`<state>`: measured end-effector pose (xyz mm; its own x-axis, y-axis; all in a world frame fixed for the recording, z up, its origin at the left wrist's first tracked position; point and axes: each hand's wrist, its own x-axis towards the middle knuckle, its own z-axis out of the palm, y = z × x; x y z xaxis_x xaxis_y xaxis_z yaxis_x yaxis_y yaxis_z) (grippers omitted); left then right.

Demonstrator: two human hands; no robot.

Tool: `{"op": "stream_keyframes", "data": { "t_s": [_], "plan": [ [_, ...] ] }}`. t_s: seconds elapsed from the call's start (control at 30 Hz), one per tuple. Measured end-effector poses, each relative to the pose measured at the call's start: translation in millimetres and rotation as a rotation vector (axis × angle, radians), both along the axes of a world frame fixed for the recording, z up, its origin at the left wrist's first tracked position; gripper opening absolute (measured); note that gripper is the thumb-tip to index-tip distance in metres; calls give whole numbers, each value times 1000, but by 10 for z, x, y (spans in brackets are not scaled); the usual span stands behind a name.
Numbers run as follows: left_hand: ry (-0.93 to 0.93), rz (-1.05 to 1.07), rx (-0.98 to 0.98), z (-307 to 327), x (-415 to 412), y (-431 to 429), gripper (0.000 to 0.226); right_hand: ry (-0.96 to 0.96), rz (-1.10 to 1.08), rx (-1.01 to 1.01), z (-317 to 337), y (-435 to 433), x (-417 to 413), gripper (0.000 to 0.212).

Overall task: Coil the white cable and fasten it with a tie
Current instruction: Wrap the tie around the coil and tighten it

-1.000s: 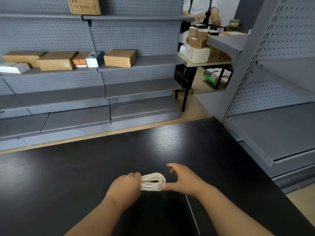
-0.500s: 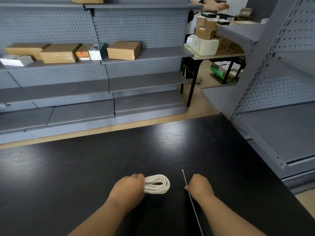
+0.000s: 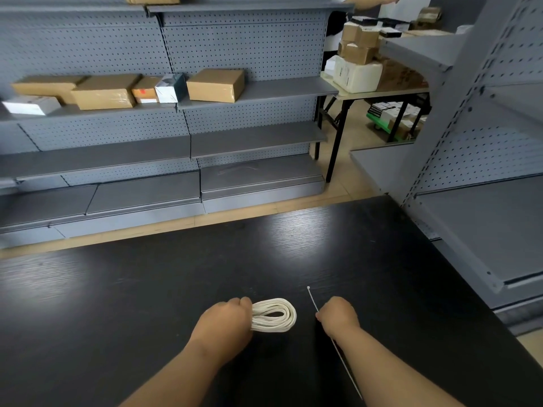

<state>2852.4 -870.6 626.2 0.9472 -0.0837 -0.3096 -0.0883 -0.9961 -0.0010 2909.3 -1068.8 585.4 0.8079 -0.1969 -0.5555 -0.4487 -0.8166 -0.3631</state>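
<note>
Work surface: black wood-grain table, filling the near half of the view. Item one: white cable, wound into a flat oval coil of several turns, lying on the table near its near edge, about centre. Left hand: fingers curled round the left end of the coil, gripping it, knuckles up, with the rest of the coil sticking out to the right. Item two: tie, a thin pale strip just right of the coil and apart from it, its small head at the far end and its tail running near and rightward under the right forearm. Right hand: fingers closed, pinching the tie partway along; whether the strip is lifted off the table cannot be told. Surroundings: grey pegboard shelving across the far side, carrying cardboard boxes on an upper shelf; more grey shelving along the right; a folding table stacked with cartons at far right.
</note>
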Motion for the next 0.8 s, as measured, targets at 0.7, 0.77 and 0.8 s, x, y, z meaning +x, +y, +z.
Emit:
{"op": "stream_keyframes", "data": {
  "t_s": [0.7, 0.77, 0.8],
  "plan": [
    [-73, 70, -24, 191, -389, 377, 21, -137, -147, 742, 304, 617, -207, 9],
    [-73, 79, -31, 190, -443, 422, 20, -119, -126, 750, 338, 685, -236, 10],
    [-71, 81, -33, 191, -471, 448, 20, -110, -112, 748, 353, 721, -247, 11]
  ]
}}
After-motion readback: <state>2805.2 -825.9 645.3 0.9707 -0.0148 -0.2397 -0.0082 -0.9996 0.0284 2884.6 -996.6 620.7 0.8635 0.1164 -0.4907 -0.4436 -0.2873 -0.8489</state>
